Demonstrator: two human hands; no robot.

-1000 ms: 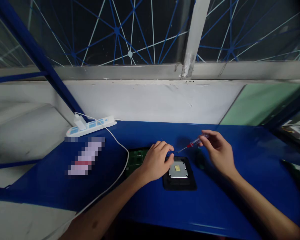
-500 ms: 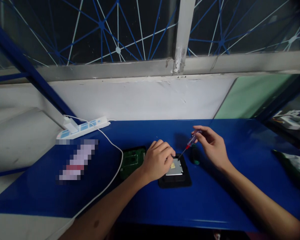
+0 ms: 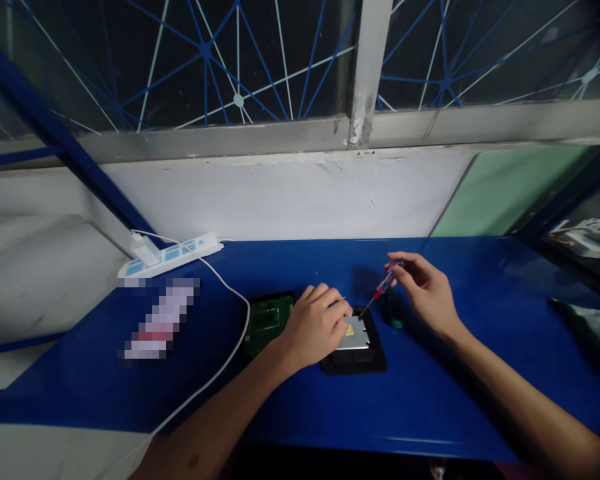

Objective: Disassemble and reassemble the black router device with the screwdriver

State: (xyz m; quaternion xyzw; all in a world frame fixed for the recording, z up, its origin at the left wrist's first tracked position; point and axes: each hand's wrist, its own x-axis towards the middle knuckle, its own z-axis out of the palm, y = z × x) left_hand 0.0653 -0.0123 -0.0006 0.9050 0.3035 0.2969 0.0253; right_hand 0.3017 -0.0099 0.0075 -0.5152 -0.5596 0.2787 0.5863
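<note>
Black base: the flat, rounded black base (image 3: 354, 367) is the landmark; it lies on the glossy blue tabletop (image 3: 300, 413).
Silver plate: the flat, rectangular silver metal plate (image 3: 357, 342) sits on the black base, partly covered by the left hand (image 3: 313, 330).
Screwdriver: the slender, red-collared screwdriver with a translucent purple handle (image 3: 387, 279) slants down to the plate's far right corner; tip contact is probable, but too small to confirm.
Right hand: the right hand (image 3: 433, 297), right of the base, holds the handle in a narrow fingertip pinch.
Left hand grip: fingers curl at the base's far left part; whether they pinch anything, I cannot tell.
Shaft angle: a more upright shaft likely seats better; the present tilt risks a slip across the metal.
Bracing: light left-hand pressure, clear of the tip, steadies the base best.
Circuit board: the green rectangular circuit board (image 3: 267, 321) lies left of the base, apart from the tip.
</note>
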